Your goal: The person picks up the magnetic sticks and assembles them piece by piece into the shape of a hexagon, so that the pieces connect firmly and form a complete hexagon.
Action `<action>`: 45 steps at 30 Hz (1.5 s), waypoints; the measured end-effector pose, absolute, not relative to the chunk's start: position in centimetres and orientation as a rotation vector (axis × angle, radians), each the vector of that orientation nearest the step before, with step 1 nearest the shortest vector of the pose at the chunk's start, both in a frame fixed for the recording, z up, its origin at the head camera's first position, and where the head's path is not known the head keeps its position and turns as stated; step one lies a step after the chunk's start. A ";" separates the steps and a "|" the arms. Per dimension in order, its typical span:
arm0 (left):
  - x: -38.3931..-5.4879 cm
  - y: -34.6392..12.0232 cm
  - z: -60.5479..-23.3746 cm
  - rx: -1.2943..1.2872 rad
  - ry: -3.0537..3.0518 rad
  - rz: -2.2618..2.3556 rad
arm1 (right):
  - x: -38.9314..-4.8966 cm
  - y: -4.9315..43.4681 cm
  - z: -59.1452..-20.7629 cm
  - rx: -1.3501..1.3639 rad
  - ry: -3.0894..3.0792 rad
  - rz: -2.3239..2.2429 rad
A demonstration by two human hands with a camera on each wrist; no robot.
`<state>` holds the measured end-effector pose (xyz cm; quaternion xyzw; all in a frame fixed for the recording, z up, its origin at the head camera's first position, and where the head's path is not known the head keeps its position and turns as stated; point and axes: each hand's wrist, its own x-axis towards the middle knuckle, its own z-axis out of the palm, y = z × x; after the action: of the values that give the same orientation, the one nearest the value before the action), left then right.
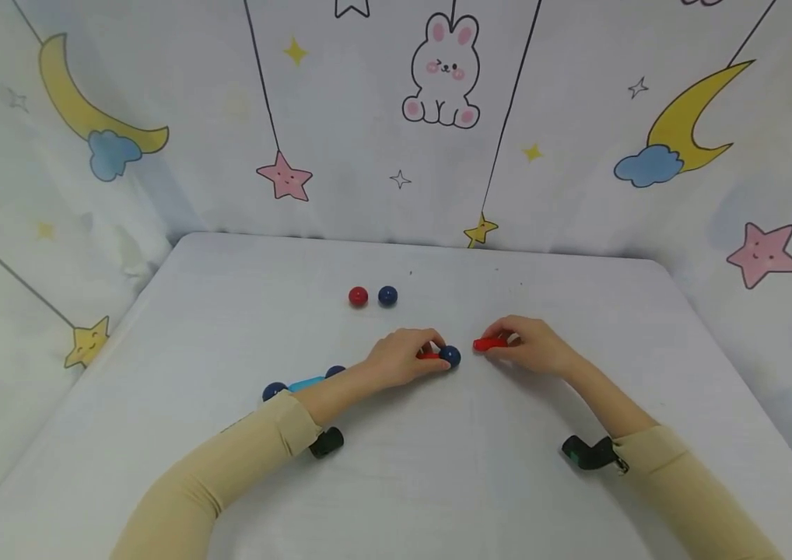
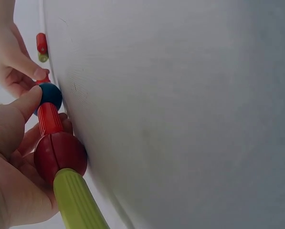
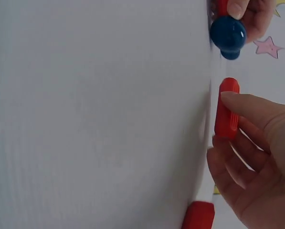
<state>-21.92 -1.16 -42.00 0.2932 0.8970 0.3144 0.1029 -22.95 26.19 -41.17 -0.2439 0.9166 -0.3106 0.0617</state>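
Note:
My left hand [image 1: 431,355] grips a chain of toy pieces lying on the white table [image 1: 438,482]: a blue ball [image 1: 449,356] [image 2: 50,95] at the tip, a short red rod [image 2: 48,118], a red ball [image 2: 60,156] and a green rod [image 2: 78,200]. Just right of it, my right hand [image 1: 506,342] pinches a separate red rod [image 1: 488,344] [image 3: 226,109], whose free end points at the blue ball [image 3: 227,34] across a small gap. More of that piece runs back under the right palm, ending in a red part [image 3: 198,215].
A loose red ball [image 1: 358,295] and a loose blue ball [image 1: 387,295] lie side by side further back. Behind my left forearm lies a cyan rod [image 1: 305,383] with a blue ball [image 1: 273,390] at each end. Printed fabric walls enclose the table on three sides.

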 end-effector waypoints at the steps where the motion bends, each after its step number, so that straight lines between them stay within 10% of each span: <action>1: -21.9 -1.2 -42.0 0.865 2.646 0.930 | -22.8 25.7 -41.2 -0.794 2.750 -0.941; 45: -21.6 -2.8 -41.6 0.853 2.774 0.818 | -26.1 18.2 -41.3 -0.632 2.595 -1.122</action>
<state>-21.58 -2.84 -41.55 0.2825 0.9181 0.2709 0.0631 -26.13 18.16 -41.33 -0.2166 0.8891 -0.3844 0.1221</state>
